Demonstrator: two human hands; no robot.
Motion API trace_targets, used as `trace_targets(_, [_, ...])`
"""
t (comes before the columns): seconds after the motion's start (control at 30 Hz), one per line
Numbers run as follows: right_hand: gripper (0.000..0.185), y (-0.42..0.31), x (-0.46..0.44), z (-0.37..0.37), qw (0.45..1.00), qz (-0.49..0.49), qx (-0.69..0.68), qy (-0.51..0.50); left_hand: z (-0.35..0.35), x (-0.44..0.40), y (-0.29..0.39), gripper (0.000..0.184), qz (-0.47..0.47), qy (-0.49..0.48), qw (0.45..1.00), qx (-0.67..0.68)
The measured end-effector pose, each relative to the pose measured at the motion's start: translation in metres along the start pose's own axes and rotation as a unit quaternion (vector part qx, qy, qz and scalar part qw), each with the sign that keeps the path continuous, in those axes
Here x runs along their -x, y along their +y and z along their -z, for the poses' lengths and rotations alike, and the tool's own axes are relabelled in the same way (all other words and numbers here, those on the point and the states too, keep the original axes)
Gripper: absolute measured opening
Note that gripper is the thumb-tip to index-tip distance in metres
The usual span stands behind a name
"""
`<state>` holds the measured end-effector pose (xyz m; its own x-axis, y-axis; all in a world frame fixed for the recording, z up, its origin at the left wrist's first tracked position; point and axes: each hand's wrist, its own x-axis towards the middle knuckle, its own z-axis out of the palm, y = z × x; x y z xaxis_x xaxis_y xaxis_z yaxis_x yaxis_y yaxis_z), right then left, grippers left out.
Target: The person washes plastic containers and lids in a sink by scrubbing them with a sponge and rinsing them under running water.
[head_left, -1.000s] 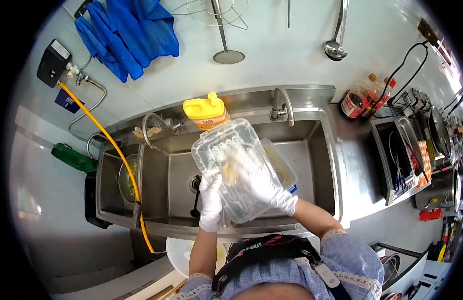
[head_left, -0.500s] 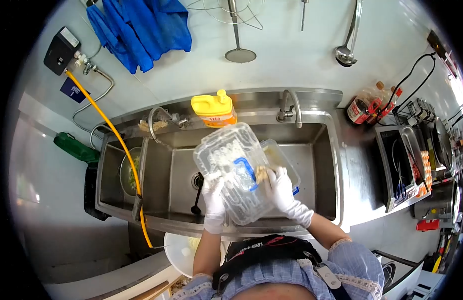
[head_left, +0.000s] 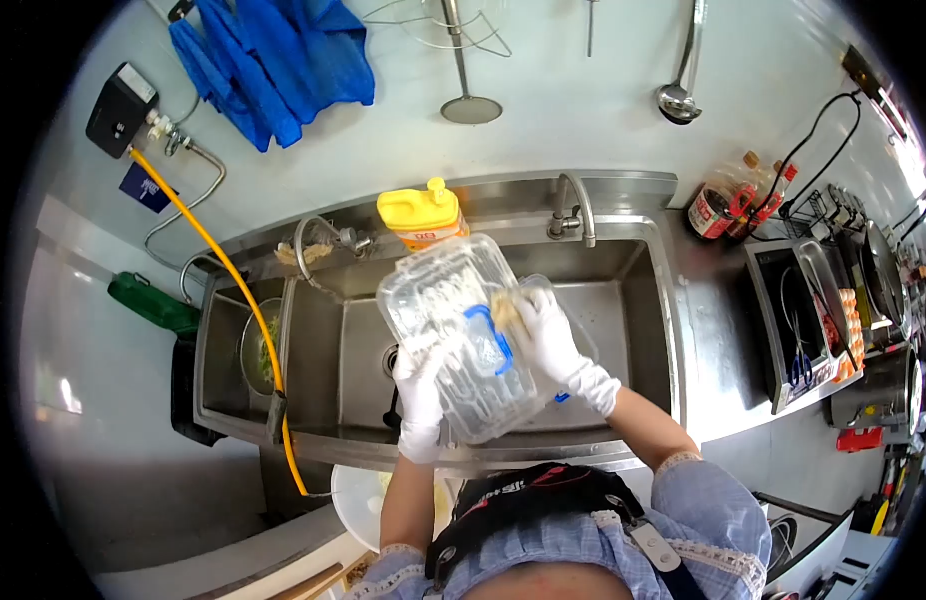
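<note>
Tilted over the sink (head_left: 378,330) is a clear plastic container lid (head_left: 473,395) with a blue handle (head_left: 498,350) and whitish suds on it. My left hand (head_left: 419,385), in a white glove, grips the lid's left edge; the fingers are partly blurred. My right hand (head_left: 551,340), gloved too, is closed on a tan scrubber (head_left: 505,310) pressed against the lid's right side near the handle. Behind the right hand, a second clear plastic container (head_left: 586,345) is partly hidden in the basin.
A yellow detergent jug (head_left: 420,212) stands on the back ledge between two taps. An orange hose (head_left: 211,232) crosses the small left basin, where a bowl of greens (head_left: 266,350) sits. Sauce bottles (head_left: 718,210) stand right. A white bowl (head_left: 358,500) is below the sink's front edge.
The scrubber and my right hand have moved slightly left and up across the lid. The lid has shifted a little left and up in view, along with a slight camera shift.
</note>
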<state>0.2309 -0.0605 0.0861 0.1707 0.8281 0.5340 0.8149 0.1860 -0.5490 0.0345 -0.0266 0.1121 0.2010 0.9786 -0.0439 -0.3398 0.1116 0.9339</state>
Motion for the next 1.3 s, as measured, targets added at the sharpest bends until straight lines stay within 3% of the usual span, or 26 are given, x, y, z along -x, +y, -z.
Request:
trace_targets(0.1, [0.031,-0.001,0.050,0.000,0.996,-0.031,0.003,-0.082,0.018,-0.015,-0.006,0.027,-0.002,0.032,0.997,0.064])
trace_targets(0.23, [0.036,-0.009,0.086,0.006,0.997,0.008,-0.026,-0.068,0.026,-0.026,-0.006,0.021,-0.006,0.017,0.997,0.069])
trace_targets(0.33, [0.035,-0.033,0.080,0.018,0.986,0.129,-0.078,-0.069,0.019,-0.031,-0.010,0.017,0.061,0.057,0.990,0.116])
trace_targets(0.37, [0.037,-0.042,0.075,0.021,0.975,0.176,-0.055,-0.121,0.012,-0.029,-0.011,0.018,0.091,0.092,0.980,0.151])
trace_targets(0.5, [0.048,-0.061,0.060,0.039,0.969,0.187,-0.009,-0.164,0.016,-0.032,-0.023,0.020,0.129,0.137,0.976,0.109])
trace_targets(0.57, [0.062,-0.045,0.058,0.036,0.955,0.231,0.101,-0.156,0.013,-0.027,-0.014,0.022,0.173,0.134,0.969,0.116])
trace_targets(0.63, [0.051,-0.044,0.039,0.053,0.956,0.249,0.074,-0.135,0.002,-0.024,0.008,0.027,0.187,0.112,0.964,0.153])
trace_targets(0.7, [0.036,-0.032,0.029,0.067,0.981,0.133,0.048,-0.133,0.002,-0.023,0.013,0.032,0.203,0.096,0.955,0.192])
trace_targets(0.73, [0.032,-0.027,0.018,0.072,0.991,0.042,-0.106,-0.072,0.006,-0.025,0.012,0.039,0.150,0.151,0.971,0.104])
trace_targets(0.77, [0.028,-0.020,0.005,0.077,0.965,-0.051,-0.256,-0.007,0.013,-0.029,0.009,0.046,0.095,0.204,0.974,0.014])
trace_targets(0.8, [0.029,-0.017,-0.008,0.087,0.933,-0.147,-0.328,-0.028,0.052,-0.042,-0.033,0.055,-0.028,0.160,0.978,-0.128])
trace_targets(0.83, [0.030,-0.012,-0.018,0.096,0.886,-0.241,-0.393,-0.049,0.058,-0.043,-0.041,0.055,-0.027,0.160,0.978,-0.127])
trace_targets(0.9, [0.035,0.007,-0.032,0.100,0.863,-0.269,-0.423,-0.061,0.060,-0.044,-0.047,0.054,-0.098,0.084,0.965,-0.226])
trace_targets(0.93, [0.035,0.019,-0.036,0.099,0.840,-0.273,-0.464,-0.066,0.060,-0.043,-0.038,0.044,-0.012,0.083,0.979,-0.187])
trace_targets(1.03, [0.037,0.056,-0.044,0.092,0.767,-0.297,-0.562,-0.089,0.084,-0.058,-0.046,0.034,-0.023,0.024,0.953,-0.301])
trace_targets(1.07, [0.036,0.064,-0.047,0.088,0.766,-0.320,-0.554,-0.071,0.086,-0.058,-0.048,0.030,0.052,-0.009,0.981,-0.188])
trace_targets(1.1, [0.036,0.068,-0.051,0.082,0.766,-0.320,-0.554,-0.072,0.086,-0.056,-0.049,0.030,0.051,-0.008,0.981,-0.187])
trace_targets(1.17, [0.034,0.075,-0.057,0.072,0.773,-0.347,-0.531,-0.023,0.085,-0.051,-0.052,0.028,0.134,-0.059,0.989,-0.034])
trace_targets(1.2, [0.033,0.075,-0.058,0.067,0.803,-0.350,-0.482,0.007,0.065,-0.042,-0.030,0.031,0.148,-0.083,0.985,0.022])
trace_targets(1.23, [0.033,0.071,-0.058,0.059,0.803,-0.350,-0.482,0.008,0.059,-0.039,-0.027,0.031,0.149,-0.084,0.985,0.023])
trace_targets(1.3, [0.035,0.060,-0.054,0.043,0.894,-0.291,-0.304,0.152,0.055,-0.031,-0.028,0.037,0.117,-0.048,0.990,0.058])
